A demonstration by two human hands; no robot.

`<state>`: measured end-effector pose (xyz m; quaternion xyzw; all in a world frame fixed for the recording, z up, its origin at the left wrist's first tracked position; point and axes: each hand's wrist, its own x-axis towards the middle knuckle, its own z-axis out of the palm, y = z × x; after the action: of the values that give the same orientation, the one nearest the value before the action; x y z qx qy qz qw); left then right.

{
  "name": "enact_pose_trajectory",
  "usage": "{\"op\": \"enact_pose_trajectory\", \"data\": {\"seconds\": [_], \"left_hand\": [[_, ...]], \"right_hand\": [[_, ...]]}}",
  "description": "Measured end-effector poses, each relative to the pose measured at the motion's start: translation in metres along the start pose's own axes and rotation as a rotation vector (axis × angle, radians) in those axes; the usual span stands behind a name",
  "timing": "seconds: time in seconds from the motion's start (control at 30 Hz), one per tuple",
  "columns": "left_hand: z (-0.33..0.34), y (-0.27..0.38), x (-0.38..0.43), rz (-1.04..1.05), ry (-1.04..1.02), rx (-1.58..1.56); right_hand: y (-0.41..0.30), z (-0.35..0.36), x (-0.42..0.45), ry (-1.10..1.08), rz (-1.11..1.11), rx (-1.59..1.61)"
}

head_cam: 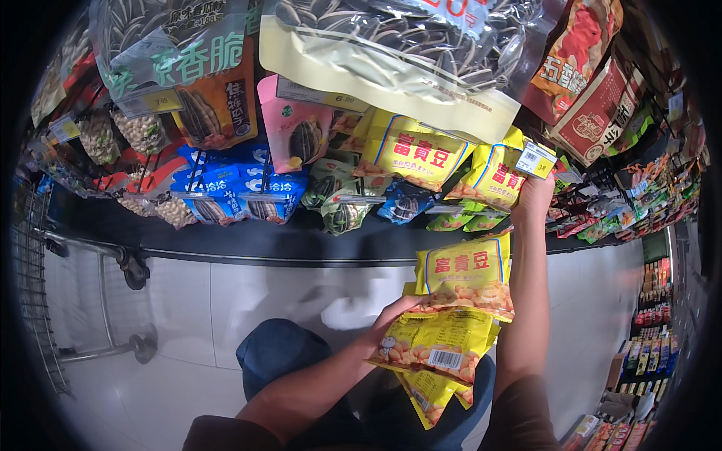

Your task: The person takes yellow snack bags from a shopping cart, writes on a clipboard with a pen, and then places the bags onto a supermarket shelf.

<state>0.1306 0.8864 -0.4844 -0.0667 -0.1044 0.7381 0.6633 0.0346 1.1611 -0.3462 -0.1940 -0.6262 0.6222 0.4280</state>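
My left hand (401,311) grips a bundle of several yellow snack bags with red lettering and pictured beans. The upper yellow bag (465,270) faces front, while another yellow bag (443,341) shows its printed back and barcode; their edges overlap above my knees. My right hand (536,198) reaches up to the shelf beside a hanging yellow bag (496,175). A price tag (536,159) covers its fingers, so their hold is hidden. To its left hangs a matching yellow bag (414,149).
A large clear pouch of sunflower seeds (395,51) juts out overhead. Pink (296,124) and blue seed bags (265,191) hang left, above the dark shelf base (254,248). A wire cart (104,293) stands on the tiled floor at left. More stocked shelves (654,338) line the right.
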Motion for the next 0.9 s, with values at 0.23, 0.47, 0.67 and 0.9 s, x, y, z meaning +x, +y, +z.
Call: {"op": "enact_pose_trajectory", "data": {"seconds": [0.23, 0.47, 0.67, 0.9], "left_hand": [[0.007, 0.002, -0.004, 0.004, -0.003, -0.001], [0.001, 0.003, -0.003, 0.015, -0.017, -0.001], [-0.004, 0.004, -0.002, 0.05, -0.044, 0.004], [-0.009, 0.001, -0.003, 0.117, -0.022, 0.118]], "right_hand": [[0.002, 0.001, -0.003, 0.016, -0.131, -0.106], [0.005, -0.009, -0.003, -0.009, -0.117, -0.076], [0.003, -0.002, -0.002, -0.005, -0.137, -0.075], [0.004, -0.005, -0.002, -0.006, -0.273, -0.244]]}}
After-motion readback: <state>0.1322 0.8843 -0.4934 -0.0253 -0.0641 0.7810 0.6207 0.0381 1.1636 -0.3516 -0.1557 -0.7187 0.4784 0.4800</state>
